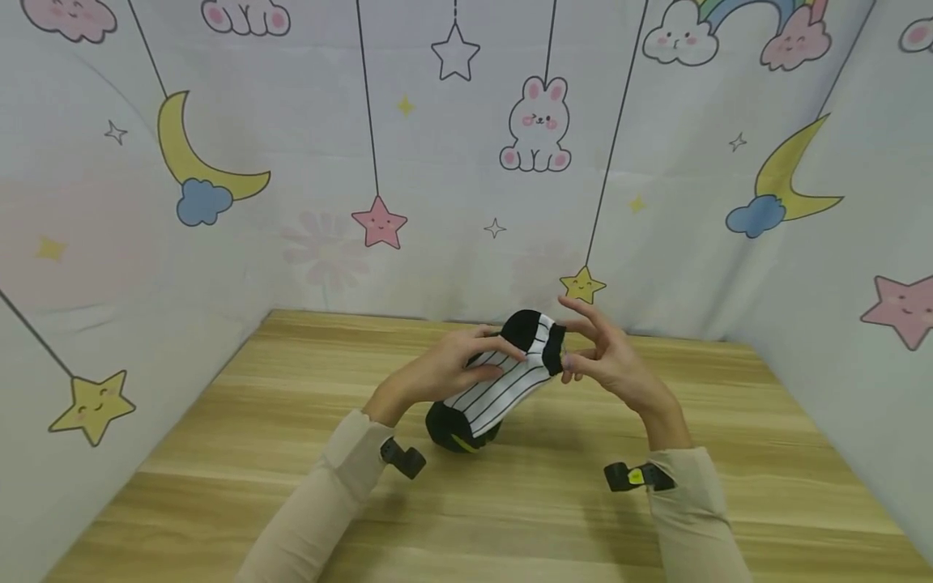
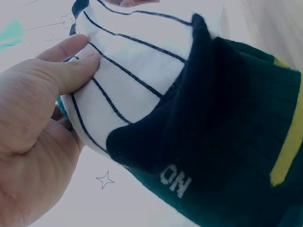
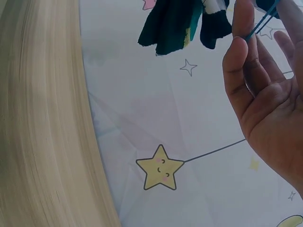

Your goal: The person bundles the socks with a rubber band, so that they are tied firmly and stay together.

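Observation:
A white sock with black stripes and black ends slants above the table, its upper end bent over. My left hand grips its middle, with thumb and a finger on the striped cloth in the left wrist view. Behind it hangs a dark green sock with a yellow line and white letters; in the head view it is mostly hidden. At the upper end is my right hand, one finger raised. The right wrist view shows a thin teal band between its fingers; whether they also hold cloth is unclear.
The wood-grain table extends beneath both arms. A white cloth backdrop printed with moons, stars and rabbits encloses the back and sides. Small black wrist cameras are worn on both wrists over beige sleeves.

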The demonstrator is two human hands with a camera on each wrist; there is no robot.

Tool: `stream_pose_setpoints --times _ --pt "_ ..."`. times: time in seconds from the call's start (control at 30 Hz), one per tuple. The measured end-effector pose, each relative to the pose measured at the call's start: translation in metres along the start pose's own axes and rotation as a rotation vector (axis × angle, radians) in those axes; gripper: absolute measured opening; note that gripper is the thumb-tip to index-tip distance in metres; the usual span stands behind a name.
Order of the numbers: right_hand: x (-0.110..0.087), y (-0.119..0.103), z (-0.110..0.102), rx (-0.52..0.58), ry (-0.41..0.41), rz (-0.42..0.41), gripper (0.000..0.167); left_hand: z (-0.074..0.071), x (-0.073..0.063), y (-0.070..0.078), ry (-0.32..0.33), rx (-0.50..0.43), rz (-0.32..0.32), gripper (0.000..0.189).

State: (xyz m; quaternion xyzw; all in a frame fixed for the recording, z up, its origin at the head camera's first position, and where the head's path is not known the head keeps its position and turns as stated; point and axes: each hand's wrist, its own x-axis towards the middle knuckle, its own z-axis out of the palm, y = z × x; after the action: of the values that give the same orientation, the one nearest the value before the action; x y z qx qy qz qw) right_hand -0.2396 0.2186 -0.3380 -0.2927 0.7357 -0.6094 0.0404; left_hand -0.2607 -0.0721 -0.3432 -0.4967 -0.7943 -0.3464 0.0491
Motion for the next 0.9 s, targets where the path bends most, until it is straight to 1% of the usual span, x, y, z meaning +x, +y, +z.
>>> stream_pose_setpoints --times 0.17,0.3,0.43,0.53,0.7,0.8,0.9 --pt "-0.001 0.002 -0.001 0.059 -0.007 -0.022 0.080 0.000 -0.001 0.000 -0.039 0.005 -0.020 0.041" --pt "-0.001 0.004 -0.002 0.049 0.013 -0.038 0.080 0.000 0.000 -0.001 -0.036 -0.011 -0.020 0.043" --pt "0.001 0.005 -0.001 -0.002 0.065 -0.033 0.068 0.000 -0.002 -0.001 -0.020 -0.014 -0.046 0.045" --pt "0.000 0.006 0.000 -0.034 0.105 -0.027 0.053 -0.001 -0.003 -0.001 -0.007 -0.009 -0.065 0.046" --pt "0.001 0.009 0.001 -0.025 0.137 -0.029 0.025 -0.004 -0.002 -0.001 0.034 -0.006 -0.042 0.047" --pt "0.002 0.012 0.002 -0.041 0.144 -0.020 0.019 -0.005 -0.001 0.000 0.065 0.006 -0.018 0.048" --pt "0.003 0.013 0.002 -0.064 0.143 0.001 0.021 -0.005 -0.001 0.000 0.078 0.010 -0.007 0.048"
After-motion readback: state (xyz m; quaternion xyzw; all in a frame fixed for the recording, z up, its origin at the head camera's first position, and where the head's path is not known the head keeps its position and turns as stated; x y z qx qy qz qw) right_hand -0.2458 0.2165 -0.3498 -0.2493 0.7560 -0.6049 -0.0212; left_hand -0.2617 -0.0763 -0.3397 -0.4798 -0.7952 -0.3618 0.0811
